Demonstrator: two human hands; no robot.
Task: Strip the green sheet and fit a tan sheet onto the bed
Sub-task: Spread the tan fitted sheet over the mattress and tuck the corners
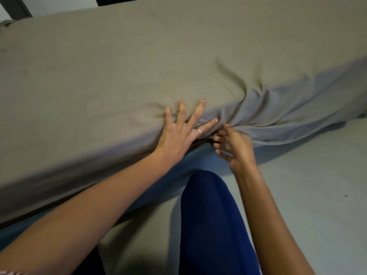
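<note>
Currently, the tan sheet point(119, 62) is pressed flat at the bed's near edge by the spread-fingered left hand point(178, 133), while its bunched folds are touched by the loosely curled right hand point(232, 147), nothing being gripped.

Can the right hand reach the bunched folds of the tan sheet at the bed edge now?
Probably yes: the right hand is right at the bunched folds of the tan sheet, with nothing between.

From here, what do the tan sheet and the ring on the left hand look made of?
Tan sheet: looks like soft matte woven fabric, maybe cotton; it bunches into fine creases by the right hand. Ring on the left hand: thin, shiny band, probably metal; too small to tell which.
</note>
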